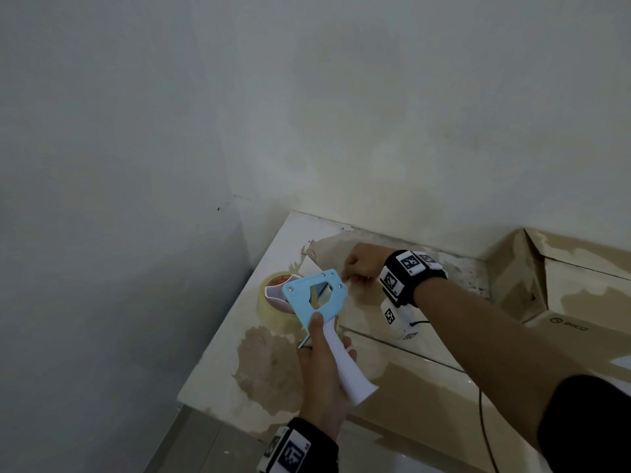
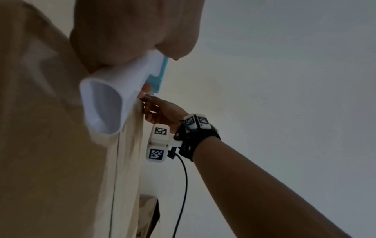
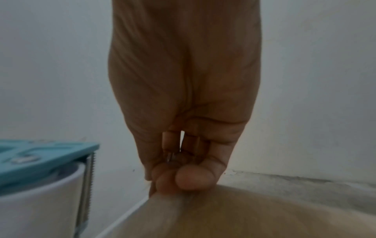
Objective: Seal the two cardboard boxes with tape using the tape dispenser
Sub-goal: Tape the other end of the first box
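- My left hand (image 1: pixel 321 370) grips the tape dispenser (image 1: pixel 316 298) handle.
- My right hand (image 1: pixel 363 262) pinches the tape end on the cardboard box (image 1: pixel 392 339).
- Second box (image 1: pixel 573 288) reads "PICO".

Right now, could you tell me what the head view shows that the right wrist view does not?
Only the head view shows the left hand gripping the tape dispenser by its white handle, the tape roll, and a second cardboard box. Only the right wrist view shows the dispenser's serrated blade. Both show the right hand with fingers pinched together at the near cardboard box.
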A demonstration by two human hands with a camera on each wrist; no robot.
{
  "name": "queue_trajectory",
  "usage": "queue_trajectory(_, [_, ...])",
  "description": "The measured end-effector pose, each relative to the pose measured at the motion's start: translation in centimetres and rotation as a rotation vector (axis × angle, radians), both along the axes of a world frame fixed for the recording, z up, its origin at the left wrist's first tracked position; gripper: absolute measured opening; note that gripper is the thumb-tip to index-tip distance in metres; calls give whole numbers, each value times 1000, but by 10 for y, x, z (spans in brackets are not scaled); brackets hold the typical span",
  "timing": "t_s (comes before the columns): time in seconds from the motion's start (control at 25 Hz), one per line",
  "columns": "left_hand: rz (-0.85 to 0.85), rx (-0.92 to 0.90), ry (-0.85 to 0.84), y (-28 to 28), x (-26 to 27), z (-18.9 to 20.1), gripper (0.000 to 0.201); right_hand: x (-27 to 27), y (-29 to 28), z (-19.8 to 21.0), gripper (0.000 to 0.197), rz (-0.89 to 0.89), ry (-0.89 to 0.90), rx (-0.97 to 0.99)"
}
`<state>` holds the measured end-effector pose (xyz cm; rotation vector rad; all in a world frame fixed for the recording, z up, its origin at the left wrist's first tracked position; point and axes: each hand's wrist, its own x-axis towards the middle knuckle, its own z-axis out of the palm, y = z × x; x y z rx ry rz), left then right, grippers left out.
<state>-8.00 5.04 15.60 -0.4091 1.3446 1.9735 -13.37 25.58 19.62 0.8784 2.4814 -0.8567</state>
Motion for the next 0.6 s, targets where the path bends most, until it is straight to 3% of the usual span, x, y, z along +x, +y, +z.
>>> queue_trajectory(0.16, [-3,7,-42,5,-2,-6,44,-8,2,-9,22,31,-41,135])
queue_trajectory(0.4, [-22,12,-51,14,-12,-5,39,-19,6,-21,24,56,-105,300])
queue_trajectory(0.6, [-31,35,-45,20,-15,-10,41,-12,23,-24,21,-101,-47,144])
